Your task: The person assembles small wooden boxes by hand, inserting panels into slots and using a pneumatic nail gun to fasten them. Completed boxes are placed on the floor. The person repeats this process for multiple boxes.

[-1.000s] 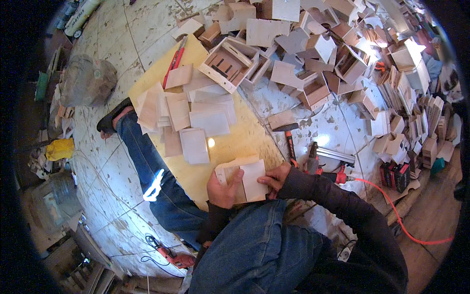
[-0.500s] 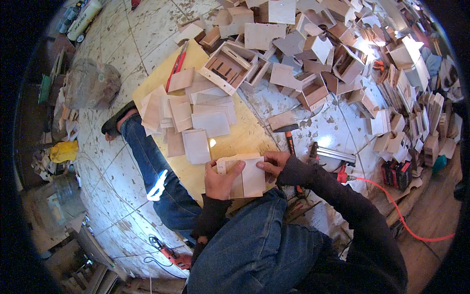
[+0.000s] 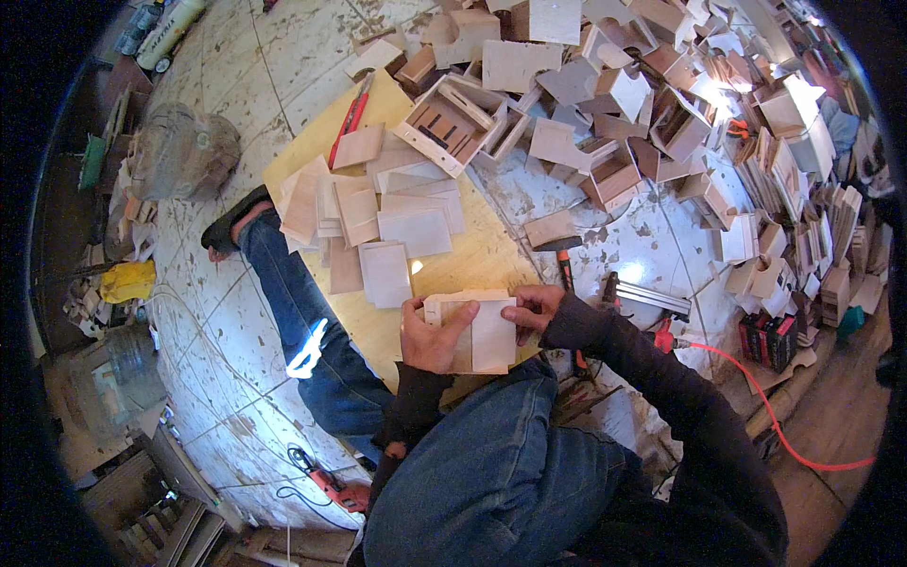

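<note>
Over my lap, at the near edge of a yellowish board [image 3: 472, 255], I hold a small, pale wooden box [image 3: 460, 357]. A thin wooden panel [image 3: 493, 337] lies across its right part. My left hand [image 3: 433, 333] wraps around the box's left side, thumb laid over the top at the panel's edge. At the upper right corner, my right hand [image 3: 535, 310] pinches the panel's edge with thumb and fingers. The underside of the box is hidden. Farther out on the board lie several loose thin panels [image 3: 413, 232] and an open wooden box [image 3: 444, 126] with dark slots.
A red utility knife [image 3: 351, 118] lies at the board's far left. Right of the board are a hammer [image 3: 565, 265], a metal clamp [image 3: 652, 298] and a red hose [image 3: 756, 387]. Wooden boxes [image 3: 614, 175] pile up at far right. A red power tool [image 3: 345, 491] sits at near left.
The view has shifted a little, so the surroundings sit slightly farther right. Both hands keep their hold, and the right fingers have moved only slightly along the panel's upper right corner.
</note>
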A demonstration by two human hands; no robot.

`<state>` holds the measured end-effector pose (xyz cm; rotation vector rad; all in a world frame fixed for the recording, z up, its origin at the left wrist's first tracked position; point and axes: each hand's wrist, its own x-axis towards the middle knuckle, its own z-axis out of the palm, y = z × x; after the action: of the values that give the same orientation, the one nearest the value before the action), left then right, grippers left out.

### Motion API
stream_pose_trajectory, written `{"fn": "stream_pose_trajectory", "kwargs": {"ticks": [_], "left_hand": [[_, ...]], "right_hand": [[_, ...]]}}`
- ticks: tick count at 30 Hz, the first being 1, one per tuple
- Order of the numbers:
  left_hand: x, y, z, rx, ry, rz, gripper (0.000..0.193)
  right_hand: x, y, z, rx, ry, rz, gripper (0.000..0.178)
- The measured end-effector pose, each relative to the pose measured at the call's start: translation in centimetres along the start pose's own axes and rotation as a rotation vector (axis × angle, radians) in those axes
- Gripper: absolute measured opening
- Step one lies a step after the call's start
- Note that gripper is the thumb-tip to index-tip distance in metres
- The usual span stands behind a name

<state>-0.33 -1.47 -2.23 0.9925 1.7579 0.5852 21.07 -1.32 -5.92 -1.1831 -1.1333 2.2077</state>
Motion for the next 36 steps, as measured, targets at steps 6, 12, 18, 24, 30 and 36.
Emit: {"fn": "stream_pose_trajectory", "kwargs": {"ticks": [6,12,18,24,30,36], "left_hand": [[0.2,-0.8,0.2,-0.137,-0.079,0.074,0.073],[0.6,-1.6,0.3,-0.078,-0.036,0.102,0.071],[0.8,-1.9,0.8,-0.109,-0.008,0.101,0.07],[0.2,-0.6,0.2,-0.148,-0.05,0.022,0.079],[-3.2,-3.3,-3.0,-0.031,-0.355,0.176,0.098],[-2.6,-4.2,-2.4,-0.043,-0.419,0.258,0.079]], "right_hand": [[-0.4,-0.2,0.5,-0.054,0.067,-0.043,0.029],[-0.4,-0.5,0.5,-0.134,0.08,-0.037,0.03],[-0.4,0.7,0.8,-0.122,0.175,-0.097,0.035],[-0.9,0.8,1.1,-0.149,0.222,-0.103,0.041],[-3.1,2.9,2.7,-0.486,0.141,-0.007,0.047],[-2.5,3.6,2.9,-0.462,0.093,-0.045,0.043]]}}
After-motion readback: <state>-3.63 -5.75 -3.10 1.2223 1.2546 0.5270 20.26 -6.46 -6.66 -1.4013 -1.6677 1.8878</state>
